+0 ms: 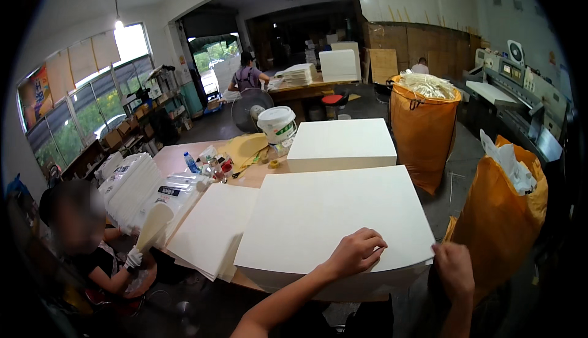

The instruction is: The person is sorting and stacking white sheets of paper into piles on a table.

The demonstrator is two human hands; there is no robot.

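I have the white paper stack (331,215) just ahead of the hands, at the table's (245,180) near right corner, its long axis running left to right. My left hand (358,252) is over its top, fingers half curled; my right hand (454,272) is closer to the stack's near right corner, fingers bent tightly at the edge. I can't tell whether either pinches a sheet. The block looks matte, flat and square-edged; the orange sack (499,221) beyond is creased and bulging.
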